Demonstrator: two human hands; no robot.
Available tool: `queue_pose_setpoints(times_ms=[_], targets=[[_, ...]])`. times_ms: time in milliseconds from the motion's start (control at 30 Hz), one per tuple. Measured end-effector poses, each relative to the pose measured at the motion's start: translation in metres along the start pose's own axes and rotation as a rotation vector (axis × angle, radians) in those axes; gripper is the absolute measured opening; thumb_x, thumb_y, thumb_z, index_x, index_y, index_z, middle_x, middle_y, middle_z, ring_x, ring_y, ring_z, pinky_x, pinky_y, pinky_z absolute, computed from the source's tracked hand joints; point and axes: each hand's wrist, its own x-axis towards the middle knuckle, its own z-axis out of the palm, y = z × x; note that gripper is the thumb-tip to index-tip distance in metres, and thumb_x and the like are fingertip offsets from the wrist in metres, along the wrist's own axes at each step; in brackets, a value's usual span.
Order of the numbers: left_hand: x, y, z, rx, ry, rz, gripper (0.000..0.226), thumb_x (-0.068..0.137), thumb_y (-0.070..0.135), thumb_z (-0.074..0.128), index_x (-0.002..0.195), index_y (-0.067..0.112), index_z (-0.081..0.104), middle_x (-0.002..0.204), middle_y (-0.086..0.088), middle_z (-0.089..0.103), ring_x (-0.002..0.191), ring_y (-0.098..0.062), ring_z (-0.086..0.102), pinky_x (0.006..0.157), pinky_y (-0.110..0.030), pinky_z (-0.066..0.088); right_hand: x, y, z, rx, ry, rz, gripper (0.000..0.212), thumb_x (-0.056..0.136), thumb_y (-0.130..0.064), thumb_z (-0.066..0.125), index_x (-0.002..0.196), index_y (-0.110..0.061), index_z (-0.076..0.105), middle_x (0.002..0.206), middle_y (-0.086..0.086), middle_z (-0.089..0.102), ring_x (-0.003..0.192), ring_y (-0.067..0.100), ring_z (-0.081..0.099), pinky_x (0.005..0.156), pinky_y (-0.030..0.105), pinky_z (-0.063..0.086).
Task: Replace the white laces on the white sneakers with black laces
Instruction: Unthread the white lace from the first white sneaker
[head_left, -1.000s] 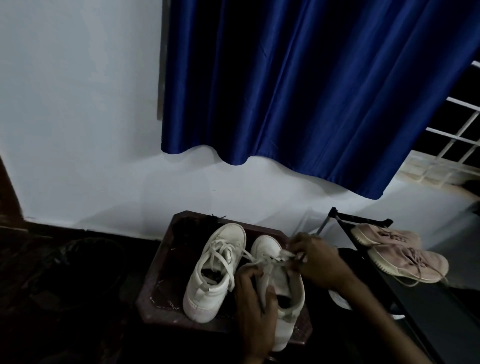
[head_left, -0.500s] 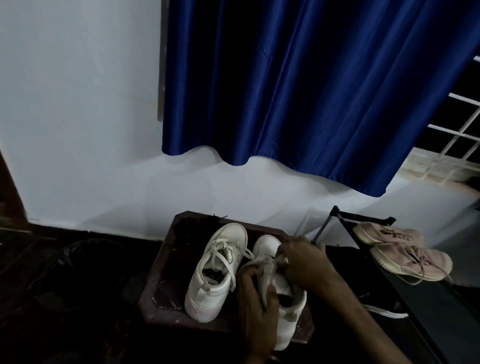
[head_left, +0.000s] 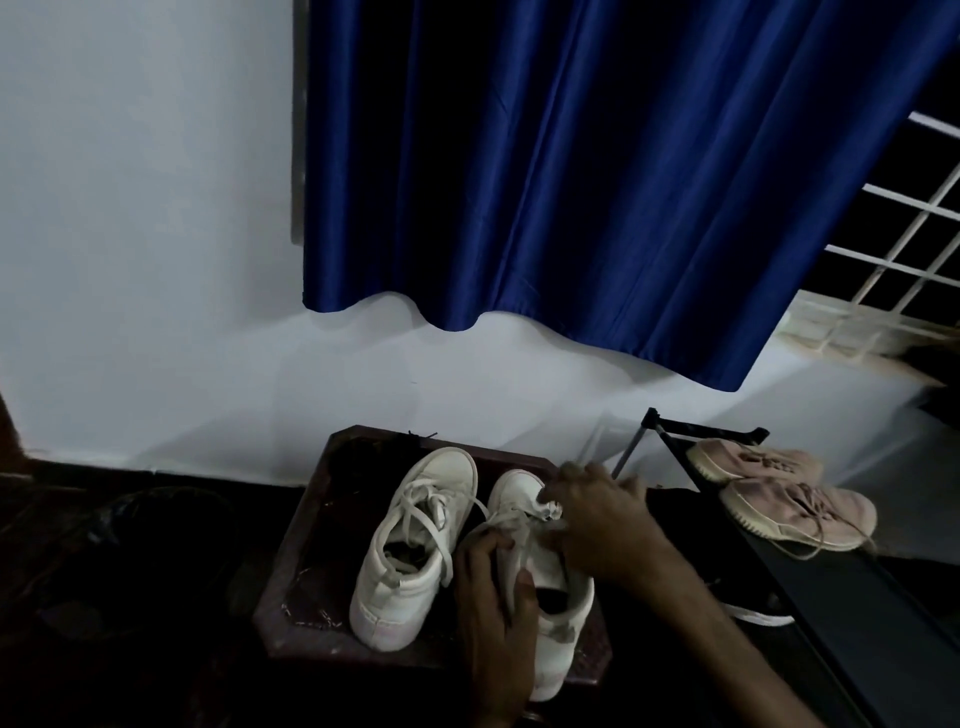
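A dark stool (head_left: 306, 545) sits at 6 o'clock in the frame, against the wall. On it two white sneakers stand side by side, toes toward 12. The left sneaker (head_left: 410, 561), at the stool's 9 o'clock side, keeps its white lace, loosely crossed. The left hand (head_left: 493, 618) grips the right sneaker (head_left: 558, 639) at its collar, fingers curled on its 9 o'clock side and the thumb inside the opening. The right hand (head_left: 597, 525) comes in from 4 o'clock, its fingers curled to pinch that sneaker's lace (head_left: 506, 519) near the toe. At 3 o'clock a black rack (head_left: 831, 597) holds two pink shoes (head_left: 795, 501). A blue curtain (head_left: 597, 182) hangs at 12.
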Motion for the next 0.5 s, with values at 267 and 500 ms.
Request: queue_pose_setpoints(times_ms=[267, 500], targets=[[0.0, 0.004, 0.001, 0.003, 0.002, -0.016, 0.027, 0.086, 0.029, 0.049, 0.111, 0.024, 0.06, 0.12, 0.022, 0.055, 0.117, -0.004, 0.053, 0.097, -0.016, 0.038, 0.006, 0.01, 0.016, 0.3, 0.074, -0.003, 0.011, 0.082, -0.029, 0.065, 0.09, -0.032, 0.07, 0.102, -0.022, 0.057, 0.107, 0.005, 0.053, 0.088, 0.037, 0.036], [0.0, 0.003, 0.0, 0.024, 0.007, -0.014, 0.029, 0.087, 0.031, 0.048, 0.112, 0.023, 0.059, 0.121, 0.02, 0.056, 0.118, -0.006, 0.054, 0.098, -0.019, 0.039, 0.0, 0.026, 0.0, 0.252, 0.012, 0.055, 0.018, 0.084, -0.046, 0.062, 0.101, -0.043, 0.066, 0.119, -0.023, 0.054, 0.12, 0.009, 0.046, 0.096, 0.048, 0.036]])
